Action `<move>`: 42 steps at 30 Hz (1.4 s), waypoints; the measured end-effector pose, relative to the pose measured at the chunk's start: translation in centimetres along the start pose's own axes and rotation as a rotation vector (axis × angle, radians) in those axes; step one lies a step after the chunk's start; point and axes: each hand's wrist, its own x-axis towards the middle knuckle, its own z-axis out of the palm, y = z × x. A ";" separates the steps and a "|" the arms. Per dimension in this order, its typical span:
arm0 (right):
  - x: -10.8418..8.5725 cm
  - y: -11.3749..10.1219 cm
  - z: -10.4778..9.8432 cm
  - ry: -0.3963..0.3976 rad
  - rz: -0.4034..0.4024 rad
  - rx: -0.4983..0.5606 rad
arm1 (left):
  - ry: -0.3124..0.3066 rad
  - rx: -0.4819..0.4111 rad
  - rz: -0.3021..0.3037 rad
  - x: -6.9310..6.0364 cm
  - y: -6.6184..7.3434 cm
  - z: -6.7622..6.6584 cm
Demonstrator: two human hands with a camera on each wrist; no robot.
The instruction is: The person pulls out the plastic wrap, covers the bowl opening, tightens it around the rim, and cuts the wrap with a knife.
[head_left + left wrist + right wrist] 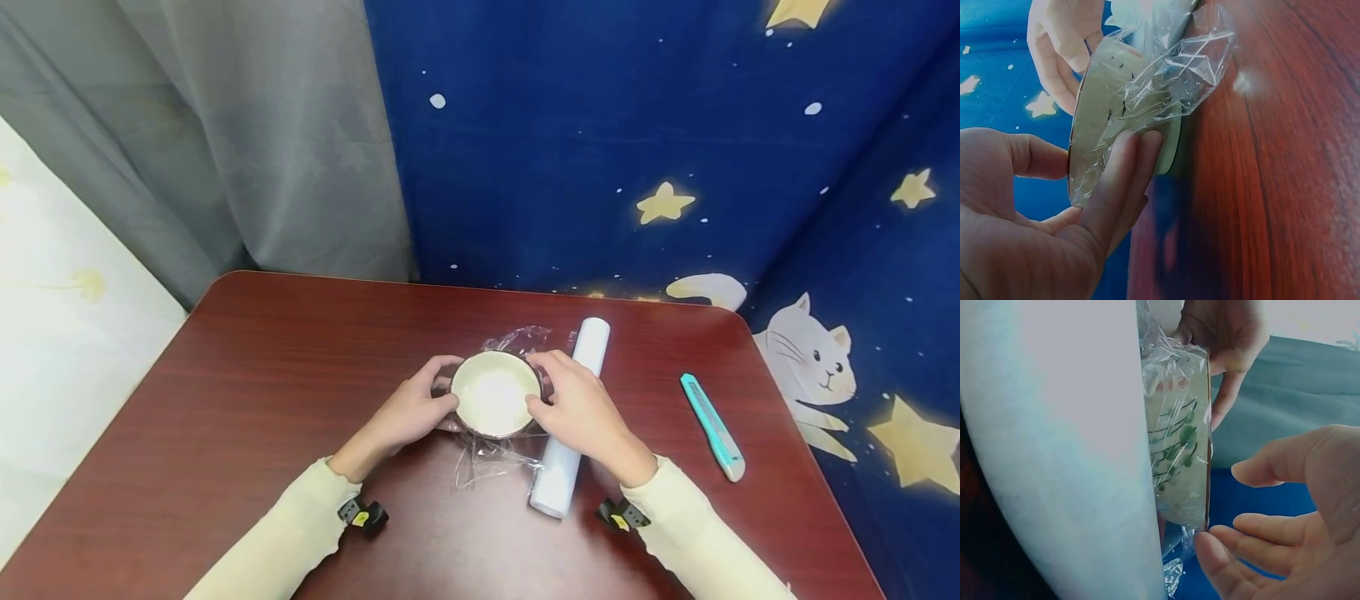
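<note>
A cream bowl (495,395) with a dark rim stands on the table. Crumpled clear plastic wrap (491,463) covers it and sticks out loosely around its base. My left hand (408,408) grips its left side, thumb at the rim and fingers along the wrapped wall (1094,119). On the opposite side, my right hand (585,412) has its fingers spread beside the bowl. In the right wrist view the right thumb (1272,464) is apart from the rim, while a fingertip (1210,547) is at the wrap's edge. Green leaf-like marks show on the bowl's wall (1179,444).
A white roll of plastic wrap (557,482) lies under the right forearm, close to the bowl's right side. Farther right is a turquoise utility knife (712,427). Curtains hang behind the dark red wooden table (315,333).
</note>
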 end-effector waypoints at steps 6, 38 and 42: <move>0.9 0.0 0.7 -0.005 -0.063 -0.018 | 0.013 0.007 0.001 -0.5 -0.1 -0.3; 2.7 0.5 2.6 -0.155 -0.200 0.022 | -0.160 0.745 0.391 1.5 1.9 0.2; 2.7 0.5 2.5 -0.165 -0.191 0.036 | -0.156 0.726 0.393 1.9 1.6 0.2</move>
